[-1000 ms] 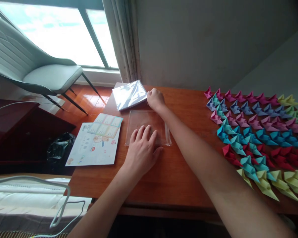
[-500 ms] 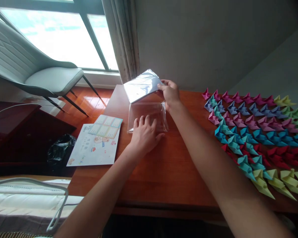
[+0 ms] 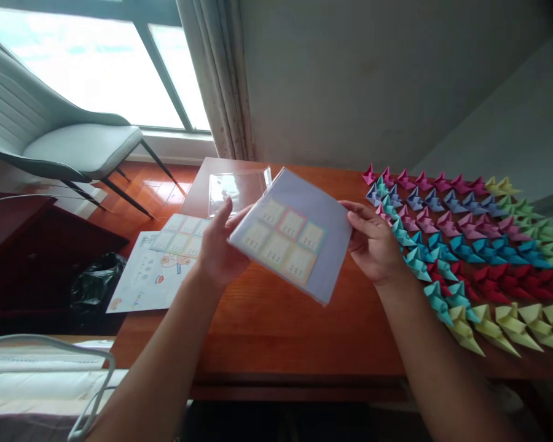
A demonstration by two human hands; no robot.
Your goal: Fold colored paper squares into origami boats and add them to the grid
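Observation:
Between my hands, tilted above the table, is a flat, square, pale lavender pack of paper [image 3: 334,239] in clear wrap, with a grid of small coloured panels on its face. My right hand [image 3: 373,242] pinches its right edge, thumb on top. My left hand [image 3: 221,252] is at the left corner, thumb raised and fingers partly hidden behind the pack. Behind the left hand lies a clear plastic sleeve [image 3: 221,190] on the table. A printed white sheet [image 3: 141,279] and a panelled sheet [image 3: 177,230] lie left of that hand.
Rows of folded paper figures [image 3: 470,245] in several colours cover the right side of the wooden table [image 3: 276,344]. To the left stand a grey chair [image 3: 83,144] and a black-bagged bin [image 3: 96,282]. A curtain [image 3: 221,80] hangs by the window.
The pack has come down nearer to me and turned, now showing its panelled face. My left hand has left the clear sleeve for the pack's left side. The sleeve lies farther back and left.

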